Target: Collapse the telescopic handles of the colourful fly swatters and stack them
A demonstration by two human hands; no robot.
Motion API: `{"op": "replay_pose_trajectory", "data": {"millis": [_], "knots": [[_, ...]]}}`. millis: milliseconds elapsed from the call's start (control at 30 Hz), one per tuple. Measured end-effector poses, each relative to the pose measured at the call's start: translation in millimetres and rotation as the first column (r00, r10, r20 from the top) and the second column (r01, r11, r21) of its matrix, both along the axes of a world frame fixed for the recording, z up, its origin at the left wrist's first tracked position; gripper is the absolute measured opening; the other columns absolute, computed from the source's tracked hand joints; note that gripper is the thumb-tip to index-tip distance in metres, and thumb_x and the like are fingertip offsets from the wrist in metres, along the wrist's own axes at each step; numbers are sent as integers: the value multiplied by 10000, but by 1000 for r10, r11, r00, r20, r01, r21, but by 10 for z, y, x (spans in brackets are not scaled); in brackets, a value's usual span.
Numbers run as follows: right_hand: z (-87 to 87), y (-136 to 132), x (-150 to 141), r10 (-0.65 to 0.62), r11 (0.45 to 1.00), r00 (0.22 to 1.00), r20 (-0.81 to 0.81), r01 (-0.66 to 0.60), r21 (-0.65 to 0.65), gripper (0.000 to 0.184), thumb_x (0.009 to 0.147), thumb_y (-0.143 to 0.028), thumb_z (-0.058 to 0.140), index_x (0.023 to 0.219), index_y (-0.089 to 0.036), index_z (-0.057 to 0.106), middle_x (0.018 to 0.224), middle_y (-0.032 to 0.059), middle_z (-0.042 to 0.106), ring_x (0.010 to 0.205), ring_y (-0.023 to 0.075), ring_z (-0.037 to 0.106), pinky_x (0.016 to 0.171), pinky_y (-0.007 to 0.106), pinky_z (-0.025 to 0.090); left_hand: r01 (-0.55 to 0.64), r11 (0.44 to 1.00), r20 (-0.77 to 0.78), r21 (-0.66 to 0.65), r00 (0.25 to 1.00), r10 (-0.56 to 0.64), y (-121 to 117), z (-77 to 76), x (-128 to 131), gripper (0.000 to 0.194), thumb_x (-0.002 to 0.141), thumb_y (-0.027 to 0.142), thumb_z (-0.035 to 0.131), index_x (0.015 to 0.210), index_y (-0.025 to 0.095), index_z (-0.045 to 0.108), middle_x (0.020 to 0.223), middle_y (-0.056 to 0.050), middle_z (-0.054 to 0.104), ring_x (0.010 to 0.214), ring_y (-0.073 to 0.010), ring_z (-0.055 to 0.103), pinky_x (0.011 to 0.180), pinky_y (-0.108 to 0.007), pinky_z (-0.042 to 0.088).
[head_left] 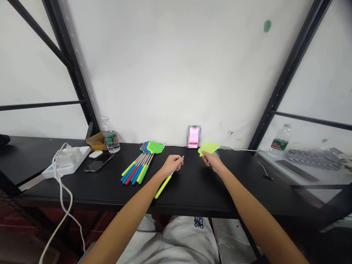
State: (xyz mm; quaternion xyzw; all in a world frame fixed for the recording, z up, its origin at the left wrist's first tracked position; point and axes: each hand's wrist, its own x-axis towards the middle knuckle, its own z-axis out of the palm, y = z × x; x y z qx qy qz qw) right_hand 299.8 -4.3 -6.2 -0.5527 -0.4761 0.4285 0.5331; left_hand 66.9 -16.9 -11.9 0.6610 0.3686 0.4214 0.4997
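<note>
My left hand (172, 165) is closed around the thin metal rod of a yellow-handled fly swatter handle (163, 187), whose grip slants down toward the table's front edge. The rod's bare tip sticks out just above my fingers. To the right, my right hand (211, 161) pinches a yellow fly swatter head (209, 147) by its lower left end, apart from the rod. Something blue (217, 153) shows partly behind my right hand. Left of my left hand lies a fanned row of several fly swatters (142, 162) with green, yellow, blue and red handles, heads toward the wall.
A phone (193, 136) with a lit screen leans upright against the wall. At the left are a water bottle (110, 135), a small cardboard box (96, 142), a dark phone (99, 162), a white case (95, 154) and a power strip (67, 161) with cables. Another bottle (280, 140) stands far right.
</note>
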Motion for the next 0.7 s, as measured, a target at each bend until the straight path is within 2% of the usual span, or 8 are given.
{"op": "replay_pose_trajectory", "data": {"millis": [100, 267, 433, 600, 667, 700], "knots": [[-66, -5, -77, 113, 993, 978, 178, -107, -45, 286, 762, -337, 649, 575, -158, 528, 414, -23, 447, 341, 62, 349, 330, 191, 220, 11, 1000, 15, -25, 1000, -11, 19, -18, 1, 297, 766, 408, 590, 612, 170, 502, 409, 66, 424, 370, -53, 356, 410, -193, 229], [-102, -16, -170, 187, 982, 939, 288, -172, -76, 283, 712, -359, 702, 585, -151, 557, 460, -18, 480, 356, 70, 391, 333, 197, 245, 5, 999, 27, -53, 1000, -3, -1, 1, -1, 295, 779, 398, 597, 621, 161, 521, 423, 63, 430, 374, -46, 351, 411, -189, 234], [-98, -17, -131, 130, 991, 937, 323, -117, -59, 312, 729, -397, 679, 589, -182, 502, 480, -19, 488, 374, 80, 392, 356, 212, 253, -14, 999, 4, -43, 1000, 14, -39, 29, 3, 271, 780, 354, 592, 610, 154, 524, 437, 56, 440, 386, -47, 363, 416, -188, 258], [-81, 10, -107, -91, 992, 851, 517, 30, 124, 372, 803, -444, 574, 560, -200, 432, 456, -23, 461, 411, 94, 396, 418, 230, 284, -7, 1000, -26, -19, 1000, 6, -32, 17, -4, 261, 786, 350, 575, 619, 153, 531, 446, 56, 450, 396, -50, 380, 425, -185, 284], [-72, 3, -126, -71, 987, 845, 530, -17, 160, 404, 833, -481, 524, 562, -202, 416, 457, -26, 447, 426, 97, 401, 433, 230, 291, -4, 1000, -44, -12, 999, 3, -26, 6, -5, 277, 788, 371, 572, 622, 152, 534, 450, 54, 454, 400, -53, 386, 426, -185, 289], [-70, -10, -146, -18, 985, 856, 517, -74, 156, 418, 846, -502, 500, 569, -201, 418, 464, -25, 450, 431, 97, 406, 436, 229, 296, 1, 1000, -55, -7, 998, -2, -25, 1, -5, 288, 788, 386, 574, 625, 151, 537, 450, 54, 454, 403, -54, 388, 428, -186, 290]]}}
